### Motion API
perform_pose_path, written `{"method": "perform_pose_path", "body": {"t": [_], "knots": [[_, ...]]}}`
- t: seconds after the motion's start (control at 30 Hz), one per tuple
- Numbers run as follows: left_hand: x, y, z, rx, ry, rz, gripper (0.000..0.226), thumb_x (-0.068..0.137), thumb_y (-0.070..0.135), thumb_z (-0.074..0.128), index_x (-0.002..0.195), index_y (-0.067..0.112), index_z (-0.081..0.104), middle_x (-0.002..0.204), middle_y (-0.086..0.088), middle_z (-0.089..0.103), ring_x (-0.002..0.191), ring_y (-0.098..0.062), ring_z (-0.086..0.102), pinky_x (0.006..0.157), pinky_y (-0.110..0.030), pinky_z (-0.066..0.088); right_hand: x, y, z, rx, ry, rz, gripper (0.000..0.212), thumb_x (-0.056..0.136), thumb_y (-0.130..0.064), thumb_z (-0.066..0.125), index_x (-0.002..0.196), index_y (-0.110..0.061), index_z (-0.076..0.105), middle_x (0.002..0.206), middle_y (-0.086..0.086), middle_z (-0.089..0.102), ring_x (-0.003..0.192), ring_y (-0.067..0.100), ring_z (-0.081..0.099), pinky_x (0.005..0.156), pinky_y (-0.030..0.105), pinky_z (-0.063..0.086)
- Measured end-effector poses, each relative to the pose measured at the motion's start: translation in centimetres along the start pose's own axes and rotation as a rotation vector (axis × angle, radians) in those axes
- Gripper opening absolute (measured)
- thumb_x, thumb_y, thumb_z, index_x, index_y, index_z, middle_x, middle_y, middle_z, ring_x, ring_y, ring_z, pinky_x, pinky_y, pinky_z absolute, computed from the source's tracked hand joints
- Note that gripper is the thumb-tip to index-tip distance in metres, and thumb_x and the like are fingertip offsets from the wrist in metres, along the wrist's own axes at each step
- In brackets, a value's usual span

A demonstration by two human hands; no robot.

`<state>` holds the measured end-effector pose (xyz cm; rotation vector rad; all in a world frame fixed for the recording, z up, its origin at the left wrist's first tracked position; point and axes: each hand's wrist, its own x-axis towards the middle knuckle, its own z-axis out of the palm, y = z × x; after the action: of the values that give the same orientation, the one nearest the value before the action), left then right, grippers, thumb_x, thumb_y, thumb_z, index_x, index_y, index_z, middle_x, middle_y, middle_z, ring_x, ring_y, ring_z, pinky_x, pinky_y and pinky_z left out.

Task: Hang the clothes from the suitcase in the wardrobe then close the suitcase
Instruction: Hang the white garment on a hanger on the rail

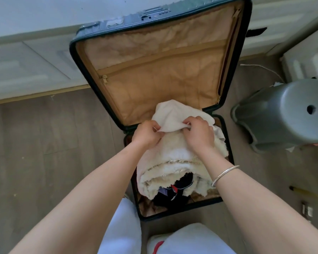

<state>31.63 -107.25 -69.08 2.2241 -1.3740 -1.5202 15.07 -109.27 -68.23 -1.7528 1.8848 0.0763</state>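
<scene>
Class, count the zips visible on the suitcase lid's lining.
2: the cross zip spans the lid; the side zip runs down its right edge. Clothes may hide others.

Found no readable text anywhere; made out only blurred marks beside the lock (145, 16) on the suitcase (73, 47), far rim.

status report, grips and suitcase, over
Left grip and right grip both pinching cream fleece garment. Suitcase open, dark clothes underneath. Nothing blocking the lift.

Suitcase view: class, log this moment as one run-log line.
step: unpacking | left hand: grips cream fleece garment | right hand: grips it too | suitcase: open, lid up | dark clothes: under the fleece
</scene>
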Motion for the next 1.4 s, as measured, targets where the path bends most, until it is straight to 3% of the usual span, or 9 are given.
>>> {"method": "perform_pose_path", "body": {"t": [0.13,0.3,0.63,0.83,0.9,1.03,1.1,1.23,1.4], "knots": [[-0.9,1.5,-1.7,0.022,-0.024,0.062,0.028,0.094,0.023,0.057,0.072,0.006,0.062,0.067,-0.002,0.052,0.069,-0.019,0.048,0.055,-0.028,0.031,-0.6,-0.5,-2.0,0.265,0.026,0.062,0.024,0.094,-0.021,0.052,0.106,-0.014,0.072,0.108,0.004,0.067,0.101,0.024,0.06,0.074,0.029,0.043],[-4.0,5.4,-4.7,0.042,0.058,0.11,0.04,0.098,0.021,0.051,0.061,0.006,0.05,0.058,-0.002,0.044,0.057,-0.018,0.039,0.052,-0.03,0.027,-2.2,-3.3,-7.5,0.372,0.104,0.033,0.024,0.094,-0.017,0.054,0.104,-0.011,0.075,0.1,0.002,0.073,0.089,0.013,0.057,0.064,0.021,0.036],[-10.4,14.8,-12.3,-0.07,0.122,0.206,0.034,0.099,0.024,0.047,0.068,0.011,0.051,0.063,0.002,0.047,0.062,-0.015,0.043,0.057,-0.03,0.031,-5.9,-8.7,-19.7,0.538,0.269,0.038,0.021,0.092,-0.016,0.059,0.095,-0.005,0.076,0.094,0.006,0.074,0.091,0.02,0.065,0.081,0.037,0.055],[-16.3,21.1,-17.6,-0.009,0.096,0.27,0.032,0.099,0.024,0.046,0.083,0.0,0.061,0.072,-0.005,0.054,0.067,-0.019,0.046,0.059,-0.03,0.033,-9.2,-10.9,-27.7,0.475,0.222,0.031,0.025,0.097,-0.027,0.051,0.094,-0.014,0.072,0.089,0.001,0.069,0.086,0.019,0.062,0.074,0.029,0.045],[-18.2,23.3,-19.4,0.02,0.097,0.302,0.033,0.1,0.023,0.045,0.074,0.006,0.055,0.068,-0.002,0.049,0.065,-0.017,0.043,0.057,-0.029,0.029,-10.1,-11.7,-30.5,0.452,0.23,0.015,0.027,0.098,-0.028,0.049,0.089,-0.013,0.069,0.086,0.003,0.068,0.081,0.02,0.06,0.069,0.03,0.045],[-23.2,28.3,-23.4,0.023,0.116,0.363,0.036,0.099,0.021,0.042,0.064,0.014,0.039,0.062,0.001,0.04,0.06,-0.017,0.037,0.053,-0.03,0.025,-13.2,-14.1,-37.2,0.48,0.24,-0.031,0.037,0.101,-0.026,0.042,0.066,-0.013,0.048,0.065,-0.001,0.05,0.058,0.01,0.042,0.05,0.022,0.028],[-26.1,30.8,-25.2,0.013,0.12,0.388,0.033,0.098,0.02,0.041,0.066,0.013,0.039,0.063,0.0,0.04,0.059,-0.016,0.036,0.052,-0.029,0.025,-15.1,-15.4,-40.5,0.516,0.245,-0.059,0.039,0.102,-0.027,0.037,0.066,-0.014,0.042,0.063,-0.002,0.044,0.057,0.01,0.038,0.052,0.026,0.026],[-31.4,34.6,-28.2,0.01,0.095,0.441,0.026,0.096,0.025,0.044,0.076,0.01,0.049,0.067,0.0,0.043,0.066,-0.018,0.04,0.054,-0.028,0.029,-18.4,-17.3,-46.2,0.572,0.277,-0.109,0.035,0.104,-0.028,0.031,0.084,-0.007,0.052,0.072,0.0,0.047,0.065,0.013,0.042,0.056,0.026,0.032],[-37.8,39.3,-31.3,0.055,0.05,0.544,0.03,0.084,0.037,0.067,0.085,0.008,0.059,0.077,-0.004,0.053,0.07,-0.02,0.049,0.064,-0.03,0.037,-22.8,-18.8,-53.0,0.56,0.387,-0.185,0.036,0.102,-0.024,0.037,0.068,-0.014,0.041,0.062,-0.003,0.041,0.056,0.011,0.037,0.051,0.025,0.027]]}}
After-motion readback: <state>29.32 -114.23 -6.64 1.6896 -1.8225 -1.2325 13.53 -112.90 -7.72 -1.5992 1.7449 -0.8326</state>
